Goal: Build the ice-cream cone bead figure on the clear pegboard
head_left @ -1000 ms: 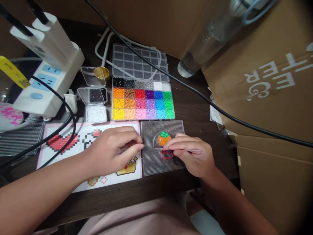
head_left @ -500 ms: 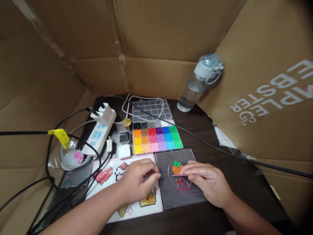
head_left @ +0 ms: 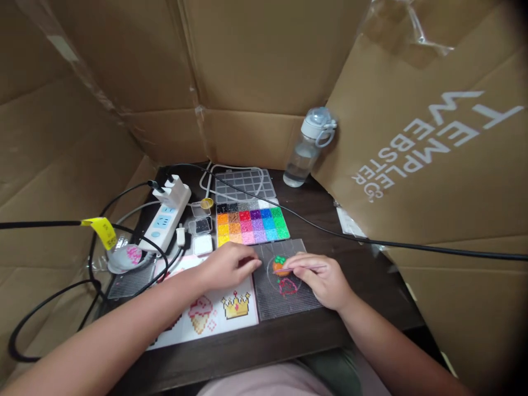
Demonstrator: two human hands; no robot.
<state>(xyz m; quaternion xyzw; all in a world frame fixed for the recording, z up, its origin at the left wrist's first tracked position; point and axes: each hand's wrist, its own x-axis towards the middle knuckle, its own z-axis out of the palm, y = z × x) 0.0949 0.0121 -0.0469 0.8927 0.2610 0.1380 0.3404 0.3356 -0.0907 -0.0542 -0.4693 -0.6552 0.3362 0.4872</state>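
My right hand (head_left: pixel 324 280) pinches a pair of thin pink tweezers (head_left: pixel 313 268), their tip over the bead pegboard (head_left: pixel 272 308). Under the tip lies an orange fruit shape with green leaves made of beads (head_left: pixel 281 268). Just below it on the pegboard is a red and pink bead outline (head_left: pixel 289 286). At the pegboard's left edge hovers my left hand (head_left: pixel 235 267), its fingers curled toward the thumb. Whatever its fingertips may hold is too small to see. The forearm covers part of a printed pattern sheet (head_left: pixel 247 323) with a crown and an ice cream.
A sorted bead box (head_left: pixel 252 216) stands behind the pegboard, with small bead tubs (head_left: pixel 203 244) beside it. A water bottle (head_left: pixel 303 159) is at the back. The power strip (head_left: pixel 165 220) and loose black cables (head_left: pixel 322 223) lie around the left and across. Cardboard walls (head_left: pixel 256 137) enclose the table.
The camera view has shifted, showing more of the table's front edge. My right hand keeps hold of the tweezers over the orange bead shape. My left hand stays curled by the pegboard's edge.
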